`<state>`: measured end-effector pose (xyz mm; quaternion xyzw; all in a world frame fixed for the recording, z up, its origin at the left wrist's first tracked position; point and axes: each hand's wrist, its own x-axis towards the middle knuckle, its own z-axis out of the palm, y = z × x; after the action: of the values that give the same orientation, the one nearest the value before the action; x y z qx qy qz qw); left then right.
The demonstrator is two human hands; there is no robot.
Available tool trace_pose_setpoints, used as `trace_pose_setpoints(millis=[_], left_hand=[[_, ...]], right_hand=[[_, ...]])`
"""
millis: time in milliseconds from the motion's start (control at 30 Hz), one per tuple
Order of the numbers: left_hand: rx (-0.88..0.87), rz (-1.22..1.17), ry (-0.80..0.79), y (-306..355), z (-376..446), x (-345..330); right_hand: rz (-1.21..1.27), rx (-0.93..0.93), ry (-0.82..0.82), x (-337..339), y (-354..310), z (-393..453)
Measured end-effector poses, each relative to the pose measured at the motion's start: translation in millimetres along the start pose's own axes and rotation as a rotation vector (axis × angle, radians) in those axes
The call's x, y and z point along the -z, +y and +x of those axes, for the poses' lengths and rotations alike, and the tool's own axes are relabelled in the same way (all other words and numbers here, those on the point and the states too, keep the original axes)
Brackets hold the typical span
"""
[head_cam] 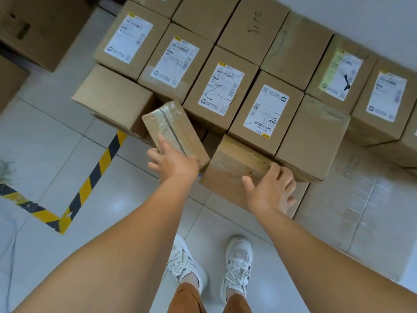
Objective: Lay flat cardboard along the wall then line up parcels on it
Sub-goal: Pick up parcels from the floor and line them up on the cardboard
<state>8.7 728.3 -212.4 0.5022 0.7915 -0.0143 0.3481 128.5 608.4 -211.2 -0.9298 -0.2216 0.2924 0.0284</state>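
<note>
Several brown parcels, many with white labels, stand in rows against the white wall (361, 12). Flat cardboard (361, 211) lies on the floor under and in front of them, at the right. My left hand (173, 163) grips a small taped parcel (173, 123), tilted, just in front of the row. My right hand (270, 188) rests with spread fingers on the near edge of a low taped parcel (234, 163), which sits on the cardboard beside the small one.
Black-and-yellow hazard tape (99, 163) marks the tiled floor at the left. Larger cartons (40, 30) stand at the upper left. My white shoes (239, 263) are on the tiles below the hands.
</note>
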Motion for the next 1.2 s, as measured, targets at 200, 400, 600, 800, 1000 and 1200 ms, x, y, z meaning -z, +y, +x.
trace_pose_setpoints(millis=[200, 400, 600, 800, 1000, 1200], left_hand=[[0.119, -0.426, -0.150, 26.9, -21.6, -28.1], [-0.343, 0.351, -0.010, -7.1, -12.6, -10.6], [-0.795, 0.882, 0.041, -13.3, 40.5, 34.2], [-1.056, 1.181, -0.157, 35.0, 74.5, 39.9], [-1.084, 1.274, -0.184, 36.0, 73.9, 41.0], [-1.031, 1.363, -0.431, 59.4, 81.2, 60.9]], right_hand=[[0.029, 0.061, -0.072, 12.4, 4.4, 6.6], [0.078, 0.048, -0.065, 15.8, 9.8, 17.2], [0.283, -0.142, 0.063, 7.4, 0.1, 9.5], [0.318, -0.212, 0.019, 1.0, -0.2, 14.8], [0.268, -0.239, -0.027, 1.2, -3.3, 19.9], [0.323, -0.260, -0.093, -10.5, -10.4, 12.8]])
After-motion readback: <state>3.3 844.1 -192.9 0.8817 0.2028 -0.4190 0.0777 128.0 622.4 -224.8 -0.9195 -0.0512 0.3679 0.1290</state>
